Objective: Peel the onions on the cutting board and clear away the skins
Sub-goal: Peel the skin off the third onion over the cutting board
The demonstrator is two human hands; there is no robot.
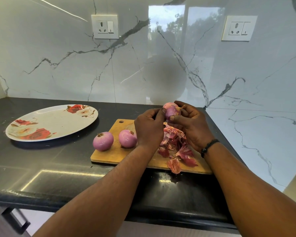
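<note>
Head view: two onions lie bare on the cutting board – a third onion, half-peeled, is gripped above it by left hand and right hand. Skins are not yet cleared.

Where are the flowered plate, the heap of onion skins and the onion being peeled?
flowered plate (55, 122): head view, bare middle of the plate.
heap of onion skins (175, 147): head view, middle of the heap.
onion being peeled (172, 111): head view, purple side between the hands.
</note>
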